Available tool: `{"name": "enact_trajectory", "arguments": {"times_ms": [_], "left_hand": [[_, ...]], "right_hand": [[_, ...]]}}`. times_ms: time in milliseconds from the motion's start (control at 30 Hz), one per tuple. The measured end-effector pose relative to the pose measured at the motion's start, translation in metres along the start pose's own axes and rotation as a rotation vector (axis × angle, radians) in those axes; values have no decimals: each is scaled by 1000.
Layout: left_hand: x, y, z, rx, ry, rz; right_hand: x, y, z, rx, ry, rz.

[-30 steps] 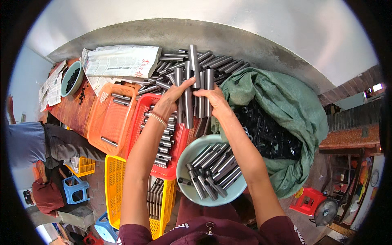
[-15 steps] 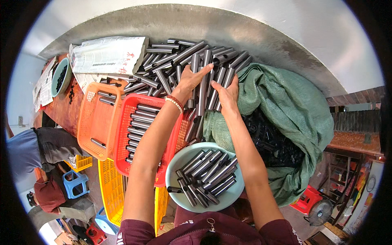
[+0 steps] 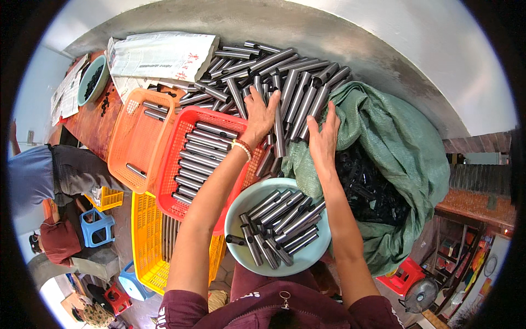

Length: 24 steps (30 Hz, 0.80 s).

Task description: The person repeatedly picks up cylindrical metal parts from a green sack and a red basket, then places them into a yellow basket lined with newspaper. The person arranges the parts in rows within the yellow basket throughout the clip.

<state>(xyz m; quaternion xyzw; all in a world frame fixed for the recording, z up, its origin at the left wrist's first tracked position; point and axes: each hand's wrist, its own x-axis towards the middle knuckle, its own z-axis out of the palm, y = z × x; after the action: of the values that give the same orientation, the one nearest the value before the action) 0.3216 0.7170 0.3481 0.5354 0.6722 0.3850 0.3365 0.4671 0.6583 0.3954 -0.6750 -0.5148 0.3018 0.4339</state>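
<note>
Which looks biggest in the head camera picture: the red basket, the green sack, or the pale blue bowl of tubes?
1. green sack
2. red basket
3. pale blue bowl, though it sits nearer the camera.

Both hands, left point(image 3: 262, 116) and right point(image 3: 324, 141), have let go of the upright tubes and now lie flat on the tube pile point(image 3: 285, 82).

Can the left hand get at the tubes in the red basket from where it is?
Probably yes: the left hand rests on the tube pile just beside the red basket, whose tubes lie uncovered.
</note>
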Motion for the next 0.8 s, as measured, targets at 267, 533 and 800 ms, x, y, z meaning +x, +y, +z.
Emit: {"name": "enact_trajectory", "arguments": {"times_ms": [267, 533, 800], "left_hand": [[-55, -2, 4, 200, 59, 341], [-86, -2, -24, 85, 23, 402], [-146, -32, -66, -61, -37, 397]], "right_hand": [[-50, -2, -7, -187, -86, -338], [-68, -5, -8, -248, -76, -458], [-101, -9, 6, -402, -73, -588]]}}
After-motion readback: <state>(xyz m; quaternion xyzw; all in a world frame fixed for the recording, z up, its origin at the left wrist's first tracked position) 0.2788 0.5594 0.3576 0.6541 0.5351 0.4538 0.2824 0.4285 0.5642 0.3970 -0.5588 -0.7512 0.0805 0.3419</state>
